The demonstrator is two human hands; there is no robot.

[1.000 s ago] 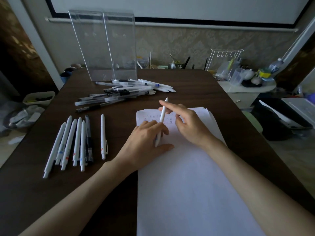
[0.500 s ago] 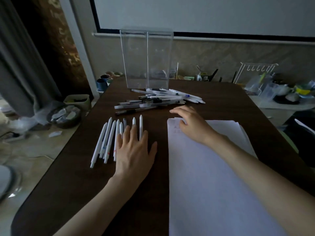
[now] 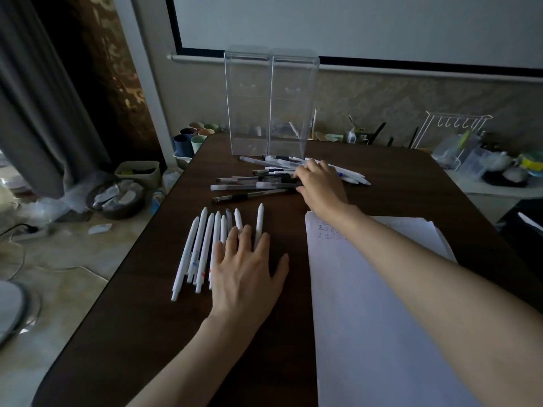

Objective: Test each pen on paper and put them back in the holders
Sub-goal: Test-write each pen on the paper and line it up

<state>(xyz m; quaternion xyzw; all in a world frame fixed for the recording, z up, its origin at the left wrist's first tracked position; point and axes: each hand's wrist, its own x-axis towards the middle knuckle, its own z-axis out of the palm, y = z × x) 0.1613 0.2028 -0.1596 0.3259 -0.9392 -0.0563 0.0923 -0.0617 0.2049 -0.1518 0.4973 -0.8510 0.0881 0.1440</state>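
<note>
1. Fetching an untested pen seems the step: right hand (image 3: 318,186), fingers curled, grip unclear, on the jumbled clear-and-white pen pile (image 3: 258,183), upper centre.
2. Left hand (image 3: 246,268), fingers spread, rests on the white pen row (image 3: 202,245), centre-left.
3. Next: isolate one pen for the white paper sheet (image 3: 367,304), lower right.
4. Dark wooden table (image 3: 147,333); clear plastic holders (image 3: 270,104) top centre; dim room.

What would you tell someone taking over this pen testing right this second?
Left hand open, flat on the row of white pens beside the paper.
Right hand on the mixed pen pile before the clear holders; grip unclear.
Done: test marks at the paper's top; likely the row is tested.
Left: test the pile, then put all pens in the holders, which look empty.
</note>
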